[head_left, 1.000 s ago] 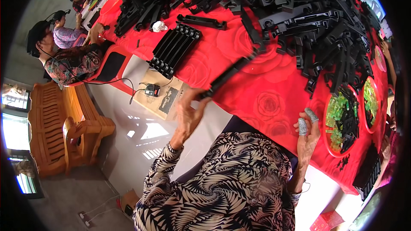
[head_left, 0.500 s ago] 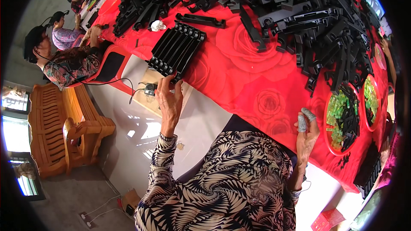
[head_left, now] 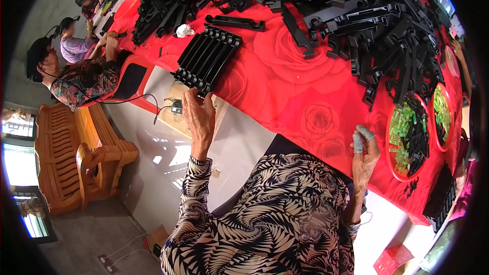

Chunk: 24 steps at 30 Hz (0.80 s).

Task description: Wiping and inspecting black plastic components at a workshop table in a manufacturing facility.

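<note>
Several long black plastic bars lie side by side in a neat row (head_left: 208,57) on the red table, left of centre. At the near end of this row, my left hand (head_left: 200,119) has thumb and fingertips closed around the end of the nearest bar. My right hand (head_left: 364,160) is by the table's near edge, farther right, with nothing visible in it. Two of its fingers wear grey finger covers and point forward, partly bent. A red bowl (head_left: 391,159) of green clear pieces and small black pieces stands to its right.
Big heaps of black bars (head_left: 356,25) cover the table's far side. One single bar (head_left: 235,22) and a crumpled white tissue (head_left: 184,31) lie beyond the row. A second bowl (head_left: 450,131) stands at right. Other people sit at left, near a red chair (head_left: 133,79) and wooden bench (head_left: 76,153).
The whole view has shifted slightly. My left hand remains at the row's near end, and my right hand stays by the table edge with little change.
</note>
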Motion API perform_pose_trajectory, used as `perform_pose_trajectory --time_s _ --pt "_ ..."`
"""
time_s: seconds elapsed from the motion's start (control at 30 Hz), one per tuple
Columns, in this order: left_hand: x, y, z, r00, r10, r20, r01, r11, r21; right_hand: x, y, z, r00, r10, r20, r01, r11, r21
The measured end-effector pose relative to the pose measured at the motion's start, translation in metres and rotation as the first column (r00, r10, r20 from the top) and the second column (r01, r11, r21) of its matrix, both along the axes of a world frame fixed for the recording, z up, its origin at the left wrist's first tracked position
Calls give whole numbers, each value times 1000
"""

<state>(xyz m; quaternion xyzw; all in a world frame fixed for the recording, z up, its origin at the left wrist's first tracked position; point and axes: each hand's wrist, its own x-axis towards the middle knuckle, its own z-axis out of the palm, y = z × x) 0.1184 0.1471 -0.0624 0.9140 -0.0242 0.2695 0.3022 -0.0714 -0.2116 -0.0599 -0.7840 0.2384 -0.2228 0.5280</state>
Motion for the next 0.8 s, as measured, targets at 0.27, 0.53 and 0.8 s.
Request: perform_pose_trajectory --time_s 0.27,0.53,0.8 --pt "5 7 -12 996 -38 85 34 999 38 0 1 0 1000 -4 -13 3 998 -63" --pt "3 5 -4 998 42 57 -51 985 163 2 2 1 1000 -10 5 10 998 -59" --pt "2 0 6 996 45 79 -61 975 213 1 0 1 999 12 30 -9 994 -107"
